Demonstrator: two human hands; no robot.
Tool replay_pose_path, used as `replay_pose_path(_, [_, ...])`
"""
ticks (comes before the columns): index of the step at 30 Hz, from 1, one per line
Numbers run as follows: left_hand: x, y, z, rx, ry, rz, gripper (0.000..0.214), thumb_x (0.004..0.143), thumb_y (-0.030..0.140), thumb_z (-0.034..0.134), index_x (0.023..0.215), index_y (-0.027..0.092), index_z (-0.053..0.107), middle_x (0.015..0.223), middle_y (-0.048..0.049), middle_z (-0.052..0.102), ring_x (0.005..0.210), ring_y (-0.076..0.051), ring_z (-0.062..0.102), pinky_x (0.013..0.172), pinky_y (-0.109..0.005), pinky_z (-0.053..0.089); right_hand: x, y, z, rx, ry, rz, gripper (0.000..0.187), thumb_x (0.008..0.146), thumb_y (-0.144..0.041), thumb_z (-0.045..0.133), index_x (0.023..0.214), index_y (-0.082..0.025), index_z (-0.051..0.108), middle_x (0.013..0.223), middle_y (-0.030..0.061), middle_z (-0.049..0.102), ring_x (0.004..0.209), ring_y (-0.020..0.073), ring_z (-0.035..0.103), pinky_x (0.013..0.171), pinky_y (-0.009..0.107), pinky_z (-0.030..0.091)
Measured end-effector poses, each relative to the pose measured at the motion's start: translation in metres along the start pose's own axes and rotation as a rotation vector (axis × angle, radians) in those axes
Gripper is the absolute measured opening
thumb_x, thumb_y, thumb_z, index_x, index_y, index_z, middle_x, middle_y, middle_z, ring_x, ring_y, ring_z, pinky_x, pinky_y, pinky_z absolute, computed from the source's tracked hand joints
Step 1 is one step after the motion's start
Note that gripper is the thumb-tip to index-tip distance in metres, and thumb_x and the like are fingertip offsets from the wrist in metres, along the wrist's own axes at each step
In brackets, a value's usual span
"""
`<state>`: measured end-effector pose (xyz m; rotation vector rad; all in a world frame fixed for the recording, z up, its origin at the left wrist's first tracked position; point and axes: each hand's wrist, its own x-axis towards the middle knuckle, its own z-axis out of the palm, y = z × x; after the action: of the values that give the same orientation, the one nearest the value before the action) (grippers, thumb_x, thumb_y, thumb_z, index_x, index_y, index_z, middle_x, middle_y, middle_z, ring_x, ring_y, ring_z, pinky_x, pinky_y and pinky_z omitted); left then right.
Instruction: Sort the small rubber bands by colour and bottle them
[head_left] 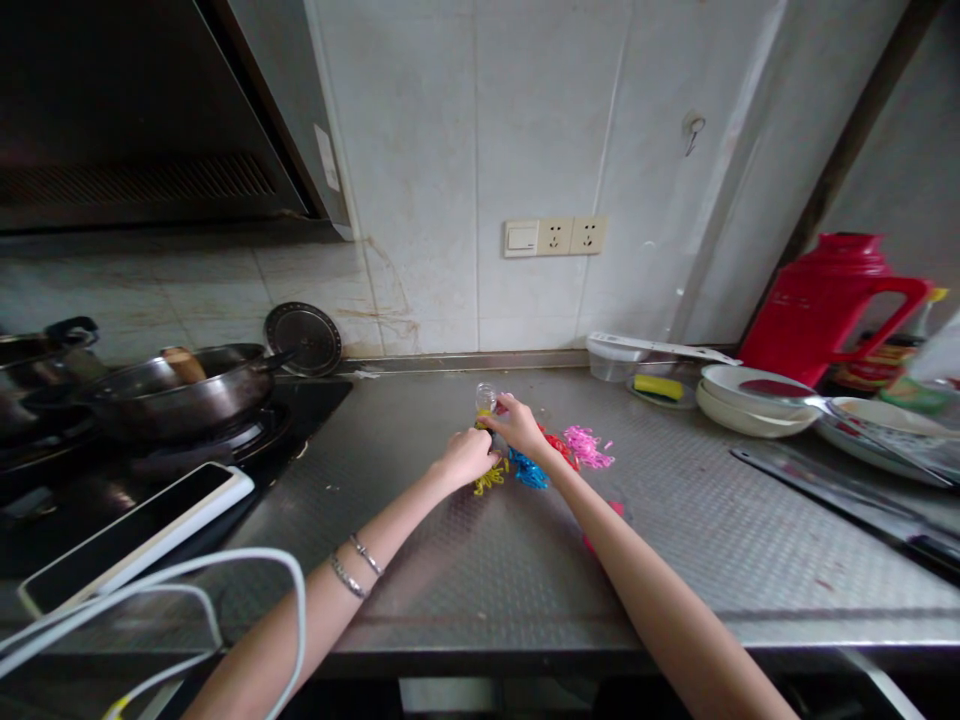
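A small clear bottle (486, 396), with something yellow in its near part, is at the middle of the metal counter. My right hand (517, 424) has its thumb and fingers closed around the side of this bottle. Close against the bottle's near end is my left hand (466, 460), its fingers curled together; what they pinch is hidden. Below the left hand lies a pile of yellow strands (491, 478). Blue strands (529, 472), red strands (561, 446) and pink strands (589, 447) lie beside my right wrist, partly covered by it.
Left are a pan (180, 395) on the black stove and a white device (139, 535) with white cables (255, 553). Right are a plastic tub (611, 360), a yellow sponge (658, 388), stacked bowls (750, 412), a knife (832, 495) and a red thermos (821, 305). Something pink-red (616, 508) lies by my right forearm.
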<state>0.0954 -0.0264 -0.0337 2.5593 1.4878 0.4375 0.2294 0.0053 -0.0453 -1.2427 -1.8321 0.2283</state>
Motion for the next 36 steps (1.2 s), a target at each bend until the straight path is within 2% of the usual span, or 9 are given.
replay_pose_path(5, [-0.002, 0.015, 0.018, 0.017, 0.035, -0.066, 0.032, 0.074, 0.040, 0.050, 0.075, 0.011, 0.065, 0.075, -0.0187, 0.062, 0.074, -0.030, 0.060, 0.067, -0.037, 0.042, 0.000, -0.002, -0.002, 0.029, -0.004, -0.040, 0.024, 0.070, -0.035, 0.055, 0.082, -0.015, 0.058, 0.077, 0.0030, 0.058, 0.072, 0.0140, 0.050, 0.068, 0.024, 0.038])
replay_pose_path(9, [-0.002, 0.018, 0.022, 0.092, 0.036, -0.050, 0.034, 0.073, 0.043, 0.050, 0.073, 0.011, 0.065, 0.073, -0.0178, 0.062, 0.071, -0.030, 0.060, 0.064, -0.036, 0.043, -0.001, -0.005, -0.004, 0.049, -0.013, -0.053, 0.023, 0.070, -0.034, 0.055, 0.083, -0.015, 0.058, 0.078, 0.0029, 0.059, 0.073, 0.0137, 0.050, 0.068, 0.023, 0.038])
replay_pose_path(13, [-0.002, 0.017, 0.018, 0.117, 0.018, -0.048, 0.024, 0.069, 0.033, 0.055, 0.074, 0.012, 0.065, 0.074, -0.0170, 0.063, 0.071, -0.028, 0.061, 0.063, -0.034, 0.043, -0.002, -0.005, -0.005, 0.062, -0.003, -0.067, 0.023, 0.069, -0.034, 0.056, 0.082, -0.015, 0.059, 0.078, 0.0028, 0.059, 0.072, 0.0137, 0.050, 0.068, 0.023, 0.037])
replay_pose_path(18, [0.001, 0.013, 0.014, 0.045, -0.034, -0.061, 0.018, 0.065, 0.023, 0.056, 0.076, 0.011, 0.066, 0.075, -0.0144, 0.065, 0.072, -0.024, 0.060, 0.064, -0.030, 0.044, -0.002, -0.001, -0.002, 0.070, 0.017, -0.089, 0.019, 0.070, -0.033, 0.055, 0.078, -0.016, 0.058, 0.075, 0.0022, 0.059, 0.071, 0.0137, 0.051, 0.066, 0.023, 0.038])
replay_pose_path(24, [0.009, -0.001, 0.020, -0.092, -0.075, -0.001, 0.017, 0.065, 0.014, 0.050, 0.073, 0.012, 0.066, 0.076, -0.0092, 0.066, 0.072, -0.018, 0.060, 0.068, -0.025, 0.044, -0.002, 0.002, 0.000, 0.060, 0.034, -0.085, 0.017, 0.069, -0.032, 0.056, 0.075, -0.017, 0.057, 0.073, 0.0018, 0.058, 0.069, 0.0136, 0.052, 0.063, 0.023, 0.039])
replay_pose_path(29, [0.012, -0.007, 0.026, -0.112, -0.079, -0.006, 0.016, 0.065, 0.013, 0.050, 0.072, 0.012, 0.064, 0.076, -0.0092, 0.065, 0.072, -0.018, 0.059, 0.066, -0.025, 0.043, -0.002, 0.002, -0.001, 0.069, 0.031, -0.095, 0.018, 0.069, -0.032, 0.056, 0.077, -0.016, 0.057, 0.073, 0.0018, 0.059, 0.069, 0.0136, 0.052, 0.063, 0.023, 0.038])
replay_pose_path(33, [0.011, -0.005, 0.017, -0.132, -0.057, -0.005, 0.017, 0.065, 0.011, 0.048, 0.070, 0.011, 0.064, 0.073, -0.0090, 0.064, 0.068, -0.016, 0.056, 0.063, -0.024, 0.041, -0.001, 0.003, -0.003, 0.074, 0.014, -0.091, 0.018, 0.069, -0.032, 0.056, 0.077, -0.016, 0.058, 0.074, 0.0022, 0.059, 0.069, 0.0137, 0.053, 0.063, 0.023, 0.038])
replay_pose_path(36, [0.011, -0.006, -0.003, -0.190, -0.077, 0.015, 0.014, 0.061, 0.011, 0.049, 0.059, 0.010, 0.062, 0.057, -0.0038, 0.058, 0.056, -0.013, 0.050, 0.054, -0.022, 0.036, 0.000, 0.004, -0.003, 0.064, 0.003, -0.089, 0.018, 0.068, -0.033, 0.056, 0.073, -0.016, 0.056, 0.072, 0.0021, 0.059, 0.067, 0.0136, 0.052, 0.062, 0.023, 0.038])
